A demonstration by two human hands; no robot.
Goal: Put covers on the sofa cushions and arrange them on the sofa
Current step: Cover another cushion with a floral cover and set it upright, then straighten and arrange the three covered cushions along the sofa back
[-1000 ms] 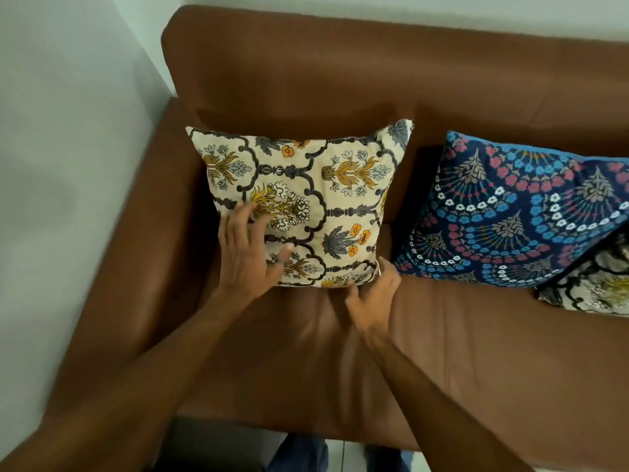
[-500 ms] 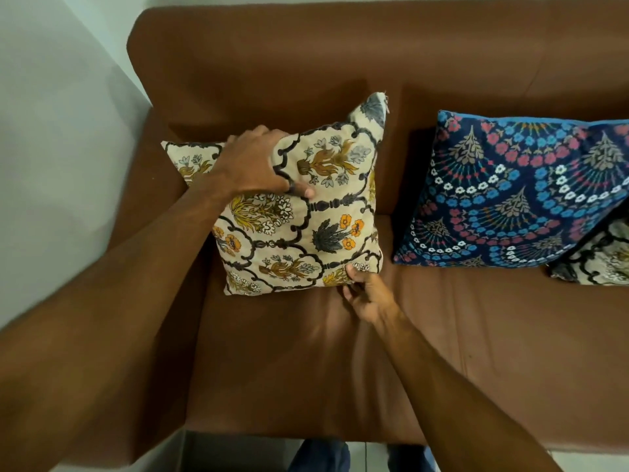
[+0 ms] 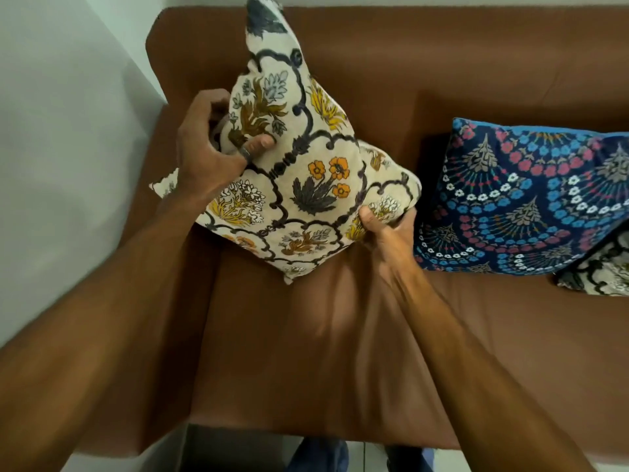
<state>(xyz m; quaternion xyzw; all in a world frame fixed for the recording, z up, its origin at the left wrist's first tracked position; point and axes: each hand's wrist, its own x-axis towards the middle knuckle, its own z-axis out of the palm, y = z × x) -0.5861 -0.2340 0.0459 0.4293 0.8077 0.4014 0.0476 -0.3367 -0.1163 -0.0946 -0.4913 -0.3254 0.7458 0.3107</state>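
Lifting the cream floral cushion (image 3: 306, 172) off the sofa (image 3: 340, 352) backrest, I now pinch it corner-up: left hand (image 3: 211, 155) clamped on its side, right hand (image 3: 388, 229) gripping below. Judging it being replaced, not settled.

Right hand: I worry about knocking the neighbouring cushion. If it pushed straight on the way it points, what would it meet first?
The right hand already grips the cream floral cushion; past that, probably the sofa backrest, not the blue cushion.
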